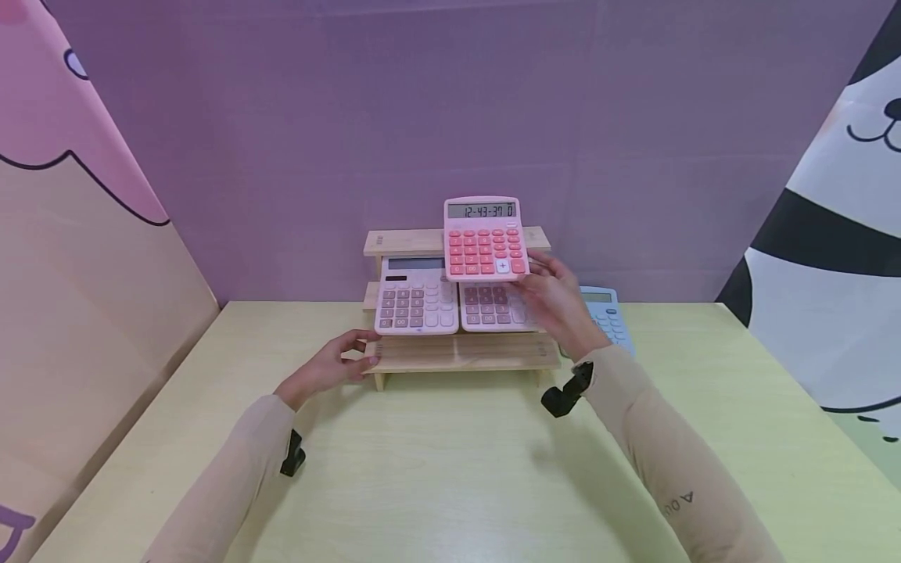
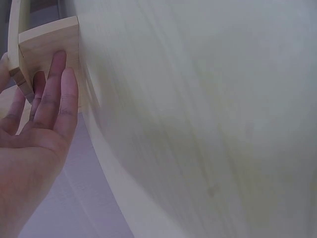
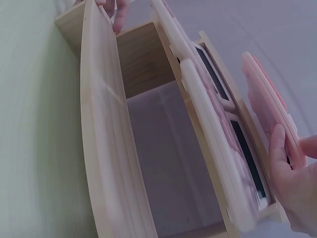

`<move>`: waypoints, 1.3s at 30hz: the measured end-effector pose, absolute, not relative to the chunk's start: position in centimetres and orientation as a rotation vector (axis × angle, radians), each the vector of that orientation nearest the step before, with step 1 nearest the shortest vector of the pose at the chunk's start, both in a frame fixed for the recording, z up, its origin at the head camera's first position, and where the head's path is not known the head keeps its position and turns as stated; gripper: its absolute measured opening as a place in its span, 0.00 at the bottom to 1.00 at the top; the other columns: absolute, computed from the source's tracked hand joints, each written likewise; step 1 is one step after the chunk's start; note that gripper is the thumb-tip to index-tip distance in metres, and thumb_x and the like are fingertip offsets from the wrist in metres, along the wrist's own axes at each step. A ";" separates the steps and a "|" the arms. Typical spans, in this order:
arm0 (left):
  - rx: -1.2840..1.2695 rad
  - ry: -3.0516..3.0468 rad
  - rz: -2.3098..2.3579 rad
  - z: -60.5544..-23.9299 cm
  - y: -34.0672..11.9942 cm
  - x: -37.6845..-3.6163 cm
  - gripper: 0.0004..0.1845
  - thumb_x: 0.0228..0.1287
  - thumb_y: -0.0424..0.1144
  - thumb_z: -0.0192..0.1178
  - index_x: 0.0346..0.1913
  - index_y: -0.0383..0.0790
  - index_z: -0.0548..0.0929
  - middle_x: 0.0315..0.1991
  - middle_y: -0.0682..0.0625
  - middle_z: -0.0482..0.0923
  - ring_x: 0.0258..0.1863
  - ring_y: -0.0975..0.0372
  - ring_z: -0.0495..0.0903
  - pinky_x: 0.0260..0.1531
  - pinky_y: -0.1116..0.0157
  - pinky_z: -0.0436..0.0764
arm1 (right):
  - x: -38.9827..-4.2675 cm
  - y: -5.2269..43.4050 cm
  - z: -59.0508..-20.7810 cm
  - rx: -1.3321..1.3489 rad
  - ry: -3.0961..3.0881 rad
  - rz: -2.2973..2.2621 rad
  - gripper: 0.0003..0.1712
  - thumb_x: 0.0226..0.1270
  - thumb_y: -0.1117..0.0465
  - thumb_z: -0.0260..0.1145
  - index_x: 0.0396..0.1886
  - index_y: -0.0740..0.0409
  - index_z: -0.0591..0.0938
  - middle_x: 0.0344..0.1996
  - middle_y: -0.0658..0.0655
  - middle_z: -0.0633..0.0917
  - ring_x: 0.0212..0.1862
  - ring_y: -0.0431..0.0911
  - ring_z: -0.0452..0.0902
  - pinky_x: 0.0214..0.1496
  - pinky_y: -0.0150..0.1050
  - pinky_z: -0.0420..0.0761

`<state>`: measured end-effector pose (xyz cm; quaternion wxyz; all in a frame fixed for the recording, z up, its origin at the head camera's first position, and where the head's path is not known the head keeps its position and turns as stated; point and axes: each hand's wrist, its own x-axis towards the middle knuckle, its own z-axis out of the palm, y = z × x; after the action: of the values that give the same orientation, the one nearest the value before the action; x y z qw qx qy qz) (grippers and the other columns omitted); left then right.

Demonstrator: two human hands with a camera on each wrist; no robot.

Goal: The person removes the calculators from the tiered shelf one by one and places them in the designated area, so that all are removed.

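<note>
Spanning the frame, the pale yellow-green table (image 1: 450, 469) carries a three-tier wooden rack (image 1: 457, 352) at its far middle, against a purple backdrop. Two pale pink calculators (image 1: 417, 301) lean side by side on the middle tier; a light blue calculator (image 1: 607, 313) lies on the table to the rack's right, behind the right wrist.

The coral-pink calculator (image 1: 486, 238) stands at the top tier, long axis upright, display uppermost. It lies up and left of the right hand (image 1: 556, 301), whose fingers clasp its lower right corner; this hand is much the nearer.

Left hand (image 1: 331, 367): fingers straight, released, tips pressed against the rack's lower left end, holding nothing.

Display reads 12-43-37 0. Right sleeve print is illegible.
</note>
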<state>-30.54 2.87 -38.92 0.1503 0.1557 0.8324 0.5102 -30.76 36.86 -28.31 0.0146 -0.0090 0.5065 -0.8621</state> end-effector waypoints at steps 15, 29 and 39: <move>0.425 2.390 1.465 -38.9 2.9 -30.5 0.28 0.61 0.44 0.59 0.63 0.45 0.64 0.55 0.39 0.61 0.47 0.53 0.74 0.45 0.61 0.82 | -29.7 40.5 -28.3 -0.020 1.742 -2.606 0.32 0.65 0.76 0.48 0.68 0.59 0.55 0.52 0.55 0.69 0.52 0.44 0.71 0.61 0.38 0.73; 0.421 2.388 1.472 -38.8 2.9 -30.4 0.28 0.61 0.43 0.59 0.63 0.46 0.64 0.55 0.41 0.62 0.49 0.51 0.72 0.46 0.60 0.82 | -28.8 44.4 -28.5 -0.097 1.690 -2.625 0.31 0.64 0.76 0.50 0.66 0.59 0.56 0.50 0.55 0.70 0.46 0.43 0.77 0.50 0.34 0.81; 0.409 2.389 1.461 -38.8 2.9 -30.6 0.28 0.62 0.42 0.58 0.64 0.44 0.64 0.55 0.41 0.61 0.48 0.52 0.72 0.46 0.61 0.82 | -27.9 47.0 -28.5 -0.037 1.742 -2.593 0.34 0.66 0.74 0.50 0.69 0.55 0.52 0.55 0.53 0.66 0.49 0.42 0.75 0.56 0.35 0.77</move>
<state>-30.56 2.88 -38.80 0.1551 0.1429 0.8339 0.5100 -27.95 46.96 -28.55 0.0086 -0.0117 0.5576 -0.8300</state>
